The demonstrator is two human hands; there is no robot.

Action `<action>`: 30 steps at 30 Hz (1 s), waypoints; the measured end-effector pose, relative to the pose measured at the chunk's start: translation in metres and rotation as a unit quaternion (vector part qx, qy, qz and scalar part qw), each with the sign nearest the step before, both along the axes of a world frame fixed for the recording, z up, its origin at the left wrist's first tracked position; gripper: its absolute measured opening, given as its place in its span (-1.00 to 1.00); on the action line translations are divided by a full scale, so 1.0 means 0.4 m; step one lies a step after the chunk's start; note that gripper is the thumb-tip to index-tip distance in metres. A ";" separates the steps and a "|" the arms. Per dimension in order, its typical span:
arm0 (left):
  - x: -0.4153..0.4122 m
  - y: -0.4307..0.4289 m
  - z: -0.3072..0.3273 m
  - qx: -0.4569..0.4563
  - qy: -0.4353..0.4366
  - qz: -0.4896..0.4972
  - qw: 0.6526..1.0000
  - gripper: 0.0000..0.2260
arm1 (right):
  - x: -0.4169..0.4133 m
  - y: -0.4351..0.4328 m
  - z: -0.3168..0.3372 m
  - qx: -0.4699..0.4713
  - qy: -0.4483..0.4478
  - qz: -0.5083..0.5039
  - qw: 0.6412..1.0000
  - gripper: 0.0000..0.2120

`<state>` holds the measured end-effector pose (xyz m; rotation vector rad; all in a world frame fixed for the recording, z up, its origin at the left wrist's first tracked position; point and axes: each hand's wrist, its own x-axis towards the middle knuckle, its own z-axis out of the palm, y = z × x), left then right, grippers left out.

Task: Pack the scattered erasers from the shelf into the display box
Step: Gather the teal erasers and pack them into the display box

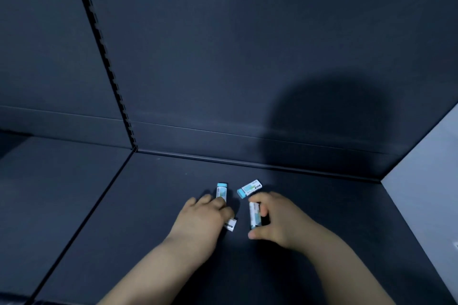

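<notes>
Seen from the head camera, a person gathers small sleeved erasers off a dark shelf (148,242), both bare forearms reaching in from the lower edge. The right hand (282,220) pinches the upright eraser (255,216) end to end, fingers curled over its far end and thumb at its near end. The left hand (204,215) lies with bent fingers on the near end of the blue-capped eraser (221,190), while the half-hidden eraser (230,225) peeks out beneath its thumb side (whether that hand actually grips either one cannot be told). The slanted eraser (249,188) lies loose on the shelf just beyond the right fingertips, untouched. The display box is nowhere in view, so the work appears to be at the collecting step, with packing not yet begun. The next move likely calls for a firm hold on each piece, then a carry to wherever the box stands, and a return for the loose one.
</notes>
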<state>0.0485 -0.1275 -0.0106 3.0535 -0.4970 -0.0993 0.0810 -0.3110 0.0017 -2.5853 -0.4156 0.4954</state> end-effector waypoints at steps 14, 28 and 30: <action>0.022 0.065 -0.005 -0.038 0.024 0.012 0.999 -0.63 | -0.012 0.001 -0.023 0.060 0.025 -0.030 0.997 -0.39; 0.025 0.069 -0.003 -0.027 0.026 -0.014 0.999 -0.74 | -0.024 0.013 -0.048 0.052 -0.025 -0.020 0.998 -0.36; 0.022 0.070 -0.001 -0.015 0.025 -0.017 0.999 -0.75 | -0.026 0.013 -0.048 0.051 -0.030 -0.021 0.998 -0.36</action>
